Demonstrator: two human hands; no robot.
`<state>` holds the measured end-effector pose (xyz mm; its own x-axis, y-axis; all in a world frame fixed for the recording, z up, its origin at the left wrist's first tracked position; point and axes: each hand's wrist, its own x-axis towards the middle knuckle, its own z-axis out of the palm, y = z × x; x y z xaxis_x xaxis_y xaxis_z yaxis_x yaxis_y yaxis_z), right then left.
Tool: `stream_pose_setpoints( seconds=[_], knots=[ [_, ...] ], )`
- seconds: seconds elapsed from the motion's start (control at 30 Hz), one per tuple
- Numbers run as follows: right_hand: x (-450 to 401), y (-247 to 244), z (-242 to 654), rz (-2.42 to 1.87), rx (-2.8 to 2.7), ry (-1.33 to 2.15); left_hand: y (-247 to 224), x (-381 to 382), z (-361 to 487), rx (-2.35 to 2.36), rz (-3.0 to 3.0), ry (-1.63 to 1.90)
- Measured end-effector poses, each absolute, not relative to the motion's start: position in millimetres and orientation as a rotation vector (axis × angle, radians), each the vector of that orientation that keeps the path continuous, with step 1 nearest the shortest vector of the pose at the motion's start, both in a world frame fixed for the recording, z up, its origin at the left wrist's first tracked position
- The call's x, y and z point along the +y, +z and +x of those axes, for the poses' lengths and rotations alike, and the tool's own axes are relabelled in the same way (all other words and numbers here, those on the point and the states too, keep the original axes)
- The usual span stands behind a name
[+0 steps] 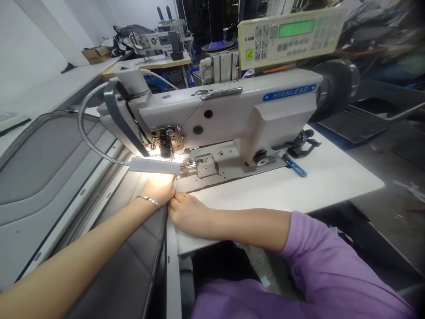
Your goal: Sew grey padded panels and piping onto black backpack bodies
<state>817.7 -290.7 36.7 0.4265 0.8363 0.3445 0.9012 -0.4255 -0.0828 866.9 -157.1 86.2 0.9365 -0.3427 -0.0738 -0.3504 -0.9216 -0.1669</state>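
Note:
A large grey quilted panel [122,261] with dark edging lies under my left arm and runs up to the needle area of a sewing machine [232,102]. Just below the lit needle area, my left hand [161,188] presses on the panel, its fingers closed at the edge. My right hand [187,215] is closed against that same edge, right beside the left one, fingers curled round the border. A white lamp tube [154,166] on a bendable metal arm partly covers the needle, the presser foot and my left fingertips.
A blue cutter [295,166] lies on the white table [259,195] by the machine's base. Above the machine stands a control box [292,37] with a green screen. Further grey panel sections [49,168] spread to the left. Another sewing machine [159,44] stands behind.

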Motion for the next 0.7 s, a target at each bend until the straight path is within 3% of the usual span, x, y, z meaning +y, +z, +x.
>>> stream_pose_setpoints(
  seconds=[0.13, 0.33, 0.7],
  knots=[
    [-292.0, 39.4, 793.1, -2.336, -1.534, -0.244, 83.5, -157.1, 868.7, 0.463, -2.884, 0.027],
    [-274.8, 65.3, 722.9, -2.076, -1.658, 0.342, 81.0, -155.8, 873.0, 0.426, -2.901, 0.09],
    [-199.8, 59.8, 645.2, -1.084, -0.257, 1.13, 96.0, -158.7, 872.1, 0.432, -2.868, 0.118]
  ],
)
